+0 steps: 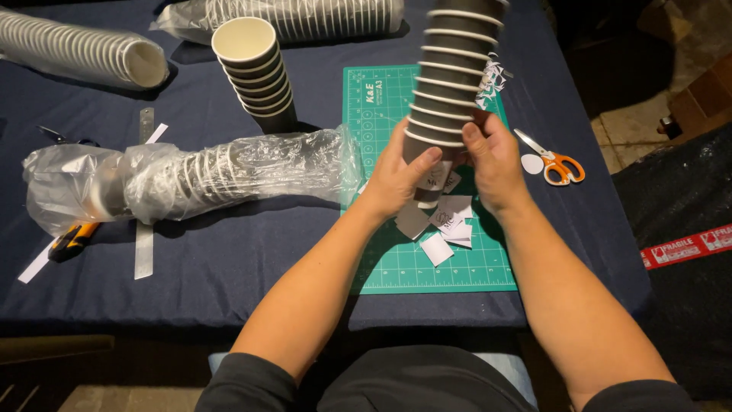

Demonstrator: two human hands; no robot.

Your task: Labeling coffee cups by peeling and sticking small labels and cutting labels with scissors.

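Cup stack (451,72) clamped between my left hand (400,179) and right hand (496,160); paper squares (446,221) below, scissors (557,164) just right.

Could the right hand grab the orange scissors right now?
Probably not straight away: the right hand and the left hand both grip the stack of cups. The scissors lie close beside it with nothing between.

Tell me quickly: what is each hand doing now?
Left hand: closed on the tall stack of dark paper cups.
Right hand: closed on the same stack, from the other side.
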